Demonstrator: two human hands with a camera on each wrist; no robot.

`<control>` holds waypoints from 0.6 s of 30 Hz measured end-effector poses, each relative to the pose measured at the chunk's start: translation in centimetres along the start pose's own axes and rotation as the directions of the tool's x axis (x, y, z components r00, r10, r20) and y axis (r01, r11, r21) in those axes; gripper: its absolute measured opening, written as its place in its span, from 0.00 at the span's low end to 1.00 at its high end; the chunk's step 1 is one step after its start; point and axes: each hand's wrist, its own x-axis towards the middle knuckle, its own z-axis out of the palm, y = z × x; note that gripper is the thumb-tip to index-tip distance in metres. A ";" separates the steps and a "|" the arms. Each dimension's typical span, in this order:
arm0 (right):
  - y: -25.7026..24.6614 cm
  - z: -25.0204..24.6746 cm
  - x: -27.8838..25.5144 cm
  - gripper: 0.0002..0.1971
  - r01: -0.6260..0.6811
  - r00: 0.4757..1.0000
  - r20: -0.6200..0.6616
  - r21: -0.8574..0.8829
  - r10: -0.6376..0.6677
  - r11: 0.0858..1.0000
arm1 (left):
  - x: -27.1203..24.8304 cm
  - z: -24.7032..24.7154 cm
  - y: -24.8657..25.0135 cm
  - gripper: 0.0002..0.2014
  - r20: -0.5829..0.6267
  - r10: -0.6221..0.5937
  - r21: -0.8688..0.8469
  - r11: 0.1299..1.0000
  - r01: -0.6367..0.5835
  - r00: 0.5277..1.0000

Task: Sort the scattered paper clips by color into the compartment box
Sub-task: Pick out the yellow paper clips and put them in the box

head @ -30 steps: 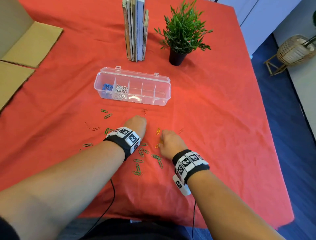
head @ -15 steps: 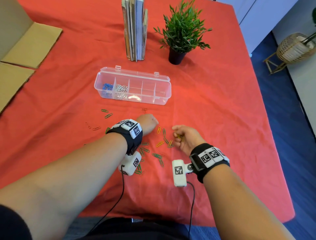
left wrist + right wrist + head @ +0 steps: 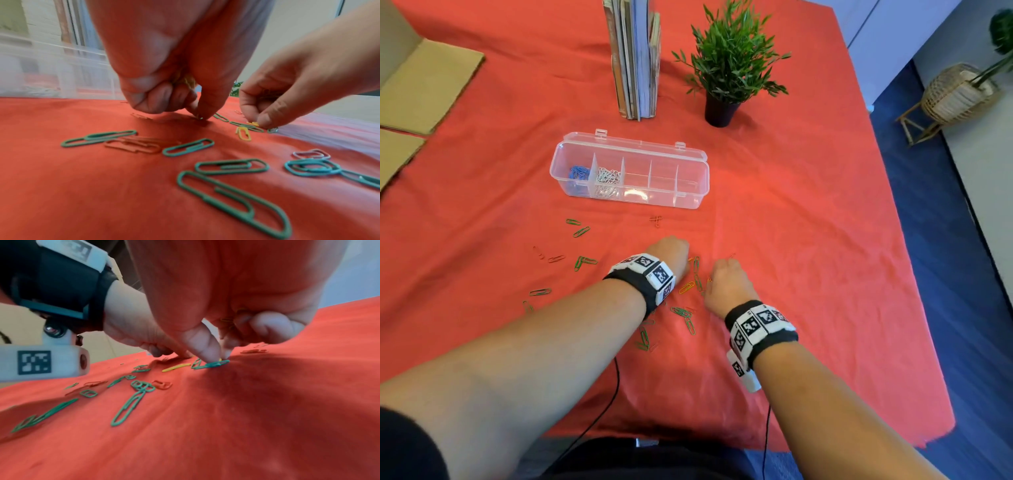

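Note:
The clear compartment box (image 3: pixel 690 192) lies open on the red cloth, with blue clips (image 3: pixel 577 173) in its leftmost cell and white clips (image 3: pixel 607 176) in the cell beside it. In front of it, green clips (image 3: pixel 188 147), red clips (image 3: pixel 133 145) and yellow clips (image 3: pixel 243 133) lie scattered. My left hand (image 3: pixel 671 251) is curled around a few yellow clips (image 3: pixel 187 81), its thumb and forefinger pinching down at the cloth. My right hand (image 3: pixel 724 277) also has yellow clips (image 3: pixel 228 321) in its palm and pinches a yellow clip lying on a green clip (image 3: pixel 213 365).
Upright books (image 3: pixel 635 58) and a potted plant (image 3: pixel 726 65) stand behind the box. Cardboard flaps (image 3: pixel 424 85) lie at the far left. The table's right edge drops to a blue floor with a wicker stand (image 3: pixel 955 96). Wrist-camera cables hang over the near edge.
My right hand was turned palm-up and lifted half a second ago; it has rolled palm-down onto the clips. The left hand stays beside it, shifted slightly right since one second ago.

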 end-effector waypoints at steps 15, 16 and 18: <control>-2.4 -0.1 0.1 0.15 -0.012 1.000 0.019 0.035 0.011 0.999 | -4.0 0.2 -3.3 0.13 -0.006 0.027 -0.363 0.931 -0.028 1.000; -2.2 -0.5 0.5 0.15 -0.038 0.999 0.024 0.073 0.037 0.997 | -4.0 0.5 -3.1 0.14 -0.033 0.061 -0.283 0.957 -0.068 0.998; -1.4 -1.8 1.3 0.14 -0.115 0.993 0.051 0.165 0.108 0.980 | -3.9 1.1 -2.4 0.14 -0.051 0.120 -0.140 0.982 -0.126 0.991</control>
